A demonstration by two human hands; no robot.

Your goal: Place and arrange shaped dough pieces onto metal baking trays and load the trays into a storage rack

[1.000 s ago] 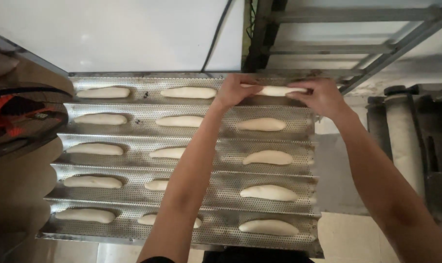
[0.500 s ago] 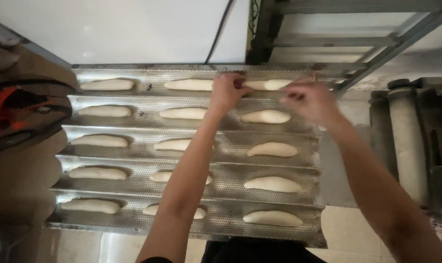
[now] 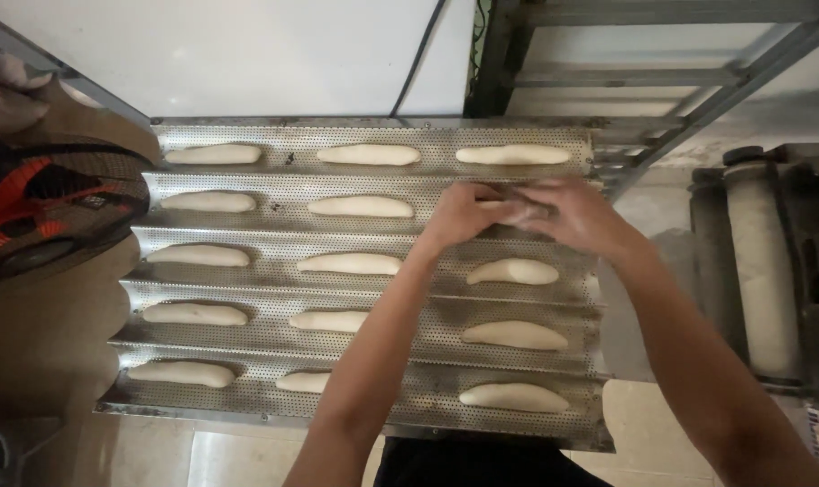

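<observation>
Now both hands had dropped from the top channel to the second: left hand (image 3: 464, 215) and right hand (image 3: 579, 216) closed together on a dough piece (image 3: 498, 206) at the tray's (image 3: 274, 243) 2 o'clock.

Left hand (image 3: 459, 215), right hand (image 3: 579, 216) on dough piece (image 3: 498, 206), perforated tray (image 3: 274, 176).

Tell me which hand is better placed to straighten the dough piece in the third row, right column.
Probably the right hand. It hovers over the tray's right column, nearly above that dough piece. The left hand is just beside it but further inward, with its forearm crossing the middle column.
</observation>
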